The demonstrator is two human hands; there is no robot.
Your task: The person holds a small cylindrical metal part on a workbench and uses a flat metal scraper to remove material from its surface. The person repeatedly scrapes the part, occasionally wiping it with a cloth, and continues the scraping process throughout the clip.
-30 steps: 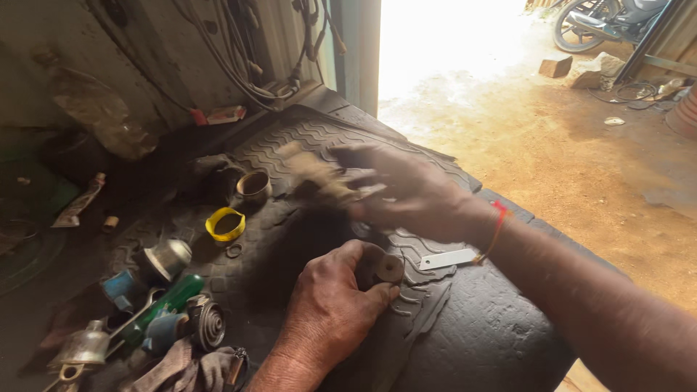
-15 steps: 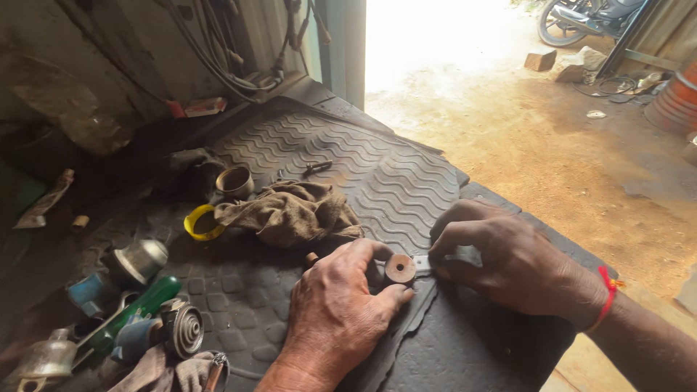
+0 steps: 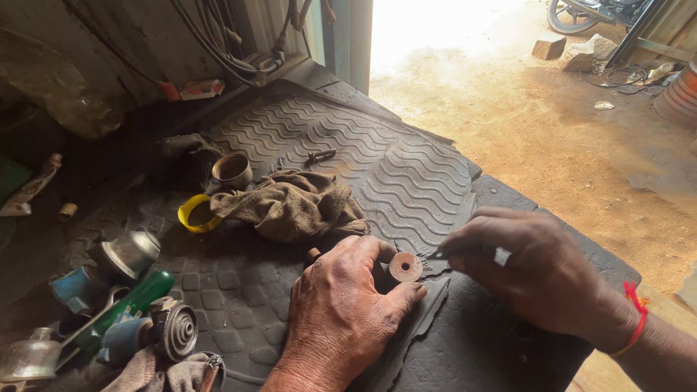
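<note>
While left hand (image 3: 341, 319) fingers pinch brown disc (image 3: 405, 267) near worktop's front edge, right hand (image 3: 534, 272) fingers pinch thin metal piece (image 3: 501, 255) beside it; rag (image 3: 294, 207) behind.

tabletop (image 3: 508, 196): dark, covered by black wavy-ribbed rubber mat (image 3: 377, 160) | on mat: brown rag (image 3: 294, 207), yellow ring (image 3: 190, 214), small metal cup (image 3: 232, 170), dark bolt (image 3: 319, 155) | left edge: green-handled screwdriver (image 3: 134, 297), metal parts

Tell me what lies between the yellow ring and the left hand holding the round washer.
In the head view, a crumpled brown rag lies on the rubber mat between the yellow ring and the left hand, which holds the washer.
</note>
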